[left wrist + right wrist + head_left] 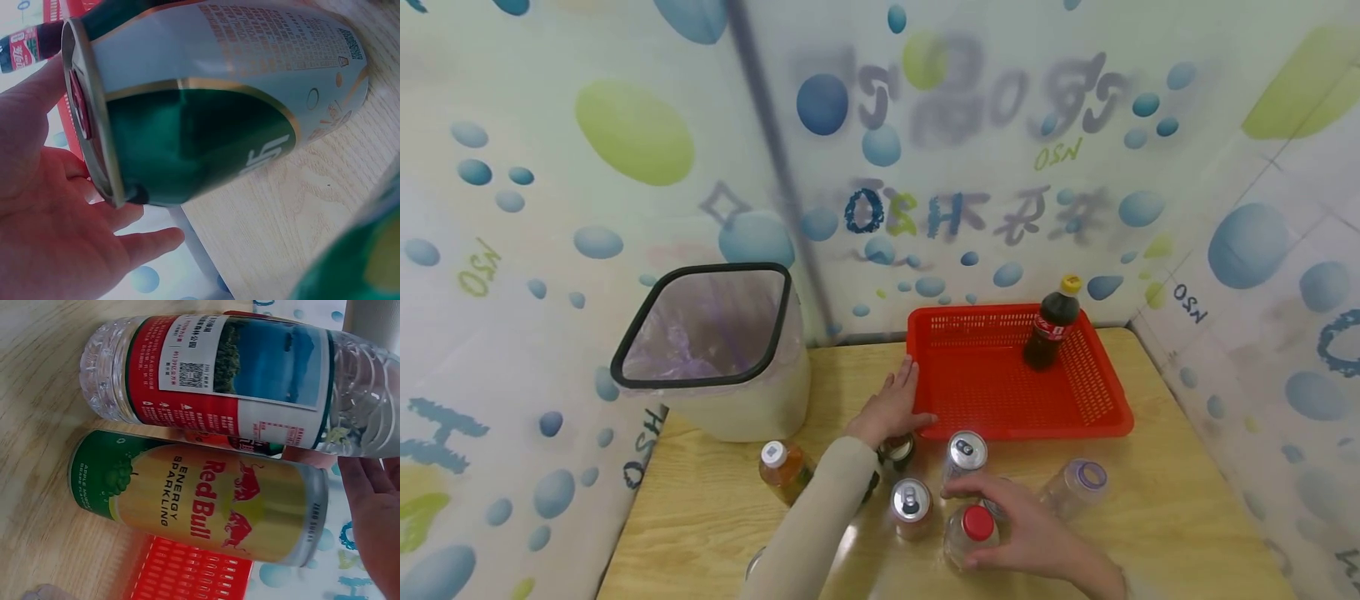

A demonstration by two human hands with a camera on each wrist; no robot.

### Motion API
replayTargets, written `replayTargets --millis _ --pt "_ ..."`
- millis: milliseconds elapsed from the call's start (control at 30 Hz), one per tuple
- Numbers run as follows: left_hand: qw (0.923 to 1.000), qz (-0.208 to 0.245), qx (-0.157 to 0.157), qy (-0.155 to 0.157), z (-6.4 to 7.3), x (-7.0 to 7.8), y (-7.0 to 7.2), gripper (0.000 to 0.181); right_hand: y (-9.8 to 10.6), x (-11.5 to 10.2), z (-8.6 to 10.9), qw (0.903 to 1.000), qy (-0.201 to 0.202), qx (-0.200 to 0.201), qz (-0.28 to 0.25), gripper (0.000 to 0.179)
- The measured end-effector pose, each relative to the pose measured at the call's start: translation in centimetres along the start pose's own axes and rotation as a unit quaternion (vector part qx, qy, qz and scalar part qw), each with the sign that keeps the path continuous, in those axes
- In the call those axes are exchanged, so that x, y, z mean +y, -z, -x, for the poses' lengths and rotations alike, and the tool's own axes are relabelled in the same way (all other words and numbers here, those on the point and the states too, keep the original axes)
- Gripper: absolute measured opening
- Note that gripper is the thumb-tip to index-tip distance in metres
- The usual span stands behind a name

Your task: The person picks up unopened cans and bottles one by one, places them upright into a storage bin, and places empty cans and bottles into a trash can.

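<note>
Inside the wide-apart curve of the right hand [1026, 529], a clear plastic bottle with a red cap [970, 537] is standing upright, way nearer it than the left hand [887, 408]. Can't tell if skin's touching it. That left one's holding nothing, fingers splaying straight beside a red plastic mesh basket [985, 392], which is sitting beyond the bottle.

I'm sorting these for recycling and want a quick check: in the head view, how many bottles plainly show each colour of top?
Red-topped bottle: 1
Yellow-topped bottle: 1
White-topped bottle: 1
Purple-topped bottle: 1
Total: 4
</note>
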State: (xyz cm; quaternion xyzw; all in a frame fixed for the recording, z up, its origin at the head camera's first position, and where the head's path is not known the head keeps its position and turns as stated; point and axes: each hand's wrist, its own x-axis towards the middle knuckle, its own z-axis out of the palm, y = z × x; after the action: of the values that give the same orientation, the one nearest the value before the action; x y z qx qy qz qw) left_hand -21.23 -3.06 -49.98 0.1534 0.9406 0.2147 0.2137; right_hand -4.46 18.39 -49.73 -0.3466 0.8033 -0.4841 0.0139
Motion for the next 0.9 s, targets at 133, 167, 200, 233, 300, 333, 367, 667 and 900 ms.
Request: replayTargets --millis 133,167,200,233,300,333,367,667,900 --pt "1.0000 0.002 -0.001 -0.002 0.05 0.00 0.03 0.104 -0.31 0.21 -0.02 0.9999 -0.009 0.000 0.014 0.072" --pt "1.0000 0.003 -0.002 -0.001 0.08 0.00 0.05 0.105 -0.39 0.24 0.00 0.9997 -0.016 -0.002 0.018 0.071" --pt "1.0000 0.003 -0.003 0.000 0.12 0.01 0.06 0.105 -0.46 0.26 0.04 0.9995 -0.022 -0.004 0.022 0.070" --pt "1.0000 0.005 -0.004 0.000 0.15 0.01 0.06 0.104 -0.54 0.28 0.08 0.9993 -0.026 -0.006 0.028 0.069" --pt "1.0000 0.007 -0.004 0.002 0.21 0.02 0.10 0.104 -0.66 0.30 0.17 0.9986 -0.035 -0.012 0.039 0.067" --pt "0.9999 0.008 -0.005 0.003 0.23 0.02 0.12 0.105 -0.71 0.30 0.21 0.9982 -0.039 -0.015 0.044 0.065" --pt "0.9999 0.009 -0.005 0.003 0.23 -0.01 0.11 0.105 -0.73 0.31 0.26 0.9978 -0.044 -0.018 0.047 0.064" --pt "0.9999 0.013 -0.003 -0.002 0.34 -0.05 0.23 0.106 -0.63 0.30 0.34 0.9966 -0.052 -0.040 0.050 0.061" --pt "0.9999 0.016 -0.004 -0.002 0.70 0.05 0.39 0.106 -0.51 0.25 0.20 0.9913 -0.103 -0.078 0.024 0.064"
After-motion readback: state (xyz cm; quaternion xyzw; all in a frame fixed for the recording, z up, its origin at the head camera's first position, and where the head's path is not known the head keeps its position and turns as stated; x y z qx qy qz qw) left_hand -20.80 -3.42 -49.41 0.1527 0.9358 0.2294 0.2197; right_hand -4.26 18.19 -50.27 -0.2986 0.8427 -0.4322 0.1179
